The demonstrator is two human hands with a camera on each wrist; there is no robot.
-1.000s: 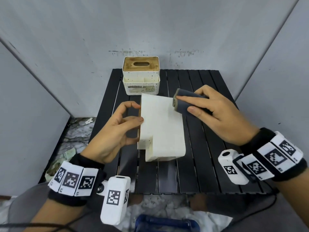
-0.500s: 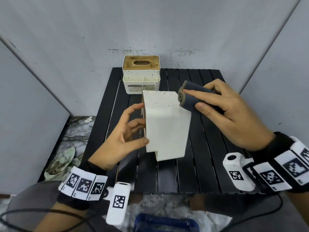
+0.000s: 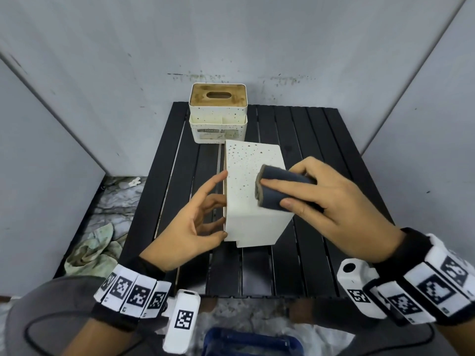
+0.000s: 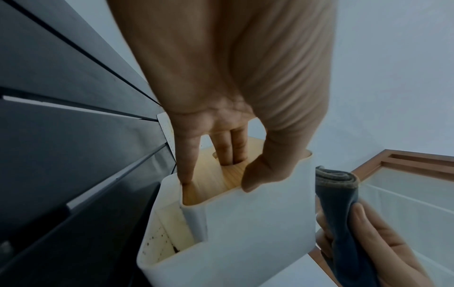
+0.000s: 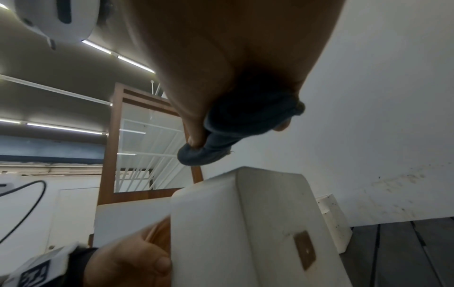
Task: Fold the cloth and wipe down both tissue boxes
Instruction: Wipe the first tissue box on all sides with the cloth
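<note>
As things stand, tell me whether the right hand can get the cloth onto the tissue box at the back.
Probably yes. The right hand holds the folded cloth against the near tissue box, which lies between it and the back tissue box. The back box's top is uncovered, so reaching over the near box should work.

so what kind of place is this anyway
Probably a makeshift recording booth indoors, not a home: plain grey panels wall in a small black slatted table, and the right wrist view shows strip ceiling lights.

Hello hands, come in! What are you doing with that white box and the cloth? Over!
Left hand steadies near tissue box, fingers in its lid slot. Right hand grips folded cloth over the box. Second tissue box waits behind. Nothing blocking.
</note>
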